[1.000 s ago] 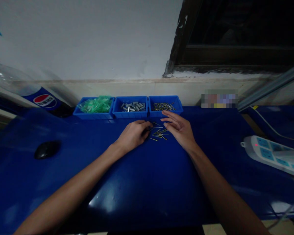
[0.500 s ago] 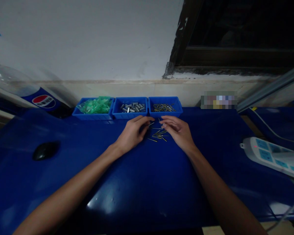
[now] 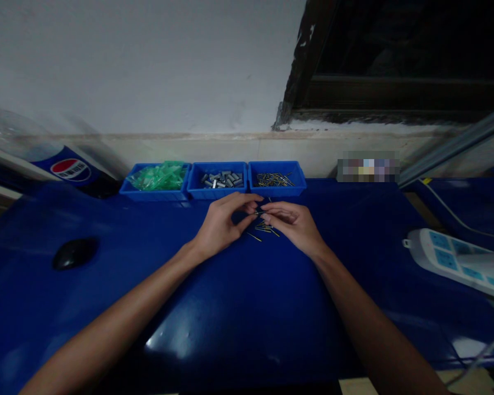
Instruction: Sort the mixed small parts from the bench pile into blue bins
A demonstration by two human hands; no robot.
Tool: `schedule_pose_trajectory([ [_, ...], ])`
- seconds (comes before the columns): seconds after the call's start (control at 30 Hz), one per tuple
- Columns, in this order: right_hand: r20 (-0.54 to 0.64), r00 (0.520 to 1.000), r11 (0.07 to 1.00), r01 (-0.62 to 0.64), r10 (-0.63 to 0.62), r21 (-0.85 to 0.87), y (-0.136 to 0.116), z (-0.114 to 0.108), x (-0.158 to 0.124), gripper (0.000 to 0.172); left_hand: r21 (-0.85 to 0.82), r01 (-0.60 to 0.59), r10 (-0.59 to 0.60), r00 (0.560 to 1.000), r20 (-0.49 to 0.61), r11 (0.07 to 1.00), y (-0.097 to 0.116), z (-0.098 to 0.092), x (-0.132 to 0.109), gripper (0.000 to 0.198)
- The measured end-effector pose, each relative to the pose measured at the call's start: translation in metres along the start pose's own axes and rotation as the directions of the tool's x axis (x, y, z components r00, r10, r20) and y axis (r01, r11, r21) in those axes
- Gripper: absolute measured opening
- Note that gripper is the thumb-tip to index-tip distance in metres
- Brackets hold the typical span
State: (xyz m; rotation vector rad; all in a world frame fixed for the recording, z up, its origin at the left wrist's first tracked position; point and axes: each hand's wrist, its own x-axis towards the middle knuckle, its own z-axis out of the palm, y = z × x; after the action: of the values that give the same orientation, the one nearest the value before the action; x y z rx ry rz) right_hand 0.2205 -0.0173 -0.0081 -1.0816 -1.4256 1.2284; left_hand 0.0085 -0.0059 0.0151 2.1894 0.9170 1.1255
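Note:
My left hand [image 3: 219, 226] is closed, with thumb and fingertips pinching a thin metal pin [image 3: 258, 213]. My right hand [image 3: 297, 226] meets it from the other side, its fingertips closed on the same pin's right part. The fingers hide much of it. Beneath the fingertips, several loose gold-and-dark pins [image 3: 254, 237] lie on the blue tabletop [image 3: 239, 307]. Behind my hands stands a blue bin [image 3: 276, 192] holding many similar thin pins [image 3: 275, 180].
A middle blue bin [image 3: 216, 193] holds short grey metal pieces; the left blue bin [image 3: 154, 196] holds green plastic in a clear bag. Left are a black mouse [image 3: 74, 253] and a cola bottle [image 3: 69, 167]. A white power strip [image 3: 456, 263] lies right.
My hands have come together, and their fingertips now meet at one pin. Half a second ago they were apart, each near a separate pin.

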Motion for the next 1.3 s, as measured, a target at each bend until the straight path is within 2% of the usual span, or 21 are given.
schedule_pose_trajectory([
  [0.13, -0.018, 1.000, 1.000, -0.024, 0.024, 0.014, -0.003, -0.001, 0.000, 0.019, 0.017, 0.028, -0.028, 0.999, 0.024, 0.999, -0.002, -0.001, 0.000, 0.033],
  [0.3, -0.132, 0.991, 1.000, 0.017, -0.020, -0.023, -0.007, -0.004, 0.001, 0.017, 0.236, 0.013, -0.065, 0.975, 0.213, 0.972, -0.007, -0.007, 0.000, 0.023],
  [0.37, -0.161, 0.985, 0.998, 0.066, -0.063, 0.008, -0.008, -0.005, 0.001, 0.028, 0.293, -0.042, -0.050, 0.953, 0.299, 0.955, -0.009, -0.008, 0.000, 0.023],
  [0.43, -0.140, 0.986, 0.994, 0.099, -0.091, 0.048, -0.009, -0.006, 0.001, 0.047, 0.311, -0.095, -0.030, 0.928, 0.372, 0.946, -0.011, -0.008, 0.000, 0.025],
  [0.53, -0.087, 0.991, 0.993, 0.103, -0.097, 0.057, -0.009, -0.008, 0.002, 0.060, 0.318, -0.121, -0.025, 0.908, 0.418, 0.940, -0.013, -0.006, -0.001, 0.027],
  [0.73, -0.092, 0.992, 0.997, 0.081, -0.082, -0.005, -0.009, -0.009, 0.002, 0.044, 0.322, -0.055, -0.061, 0.939, 0.339, 0.945, -0.016, -0.002, -0.004, 0.032],
  [0.9, -0.100, 0.991, 0.996, 0.088, -0.090, -0.022, -0.006, -0.009, 0.002, 0.037, 0.266, 0.006, -0.070, 0.970, 0.232, 0.964, -0.014, -0.001, -0.003, 0.033],
  [1.03, -0.106, 0.992, 0.997, 0.068, -0.072, -0.040, -0.005, -0.008, 0.002, 0.034, 0.137, 0.031, -0.051, 0.988, 0.143, 0.990, -0.010, -0.001, 0.000, 0.028],
  [1.13, -0.098, 0.994, 0.996, 0.048, -0.056, -0.074, -0.004, -0.005, 0.001, 0.028, 0.012, 0.080, -0.080, 0.995, 0.060, 0.997, -0.007, -0.002, 0.001, 0.024],
  [1.3, -0.015, 0.999, 0.989, 0.040, -0.043, -0.144, -0.004, -0.001, -0.001, 0.021, -0.145, 0.117, -0.121, 0.992, -0.017, 0.982, -0.002, -0.002, 0.002, 0.021],
])
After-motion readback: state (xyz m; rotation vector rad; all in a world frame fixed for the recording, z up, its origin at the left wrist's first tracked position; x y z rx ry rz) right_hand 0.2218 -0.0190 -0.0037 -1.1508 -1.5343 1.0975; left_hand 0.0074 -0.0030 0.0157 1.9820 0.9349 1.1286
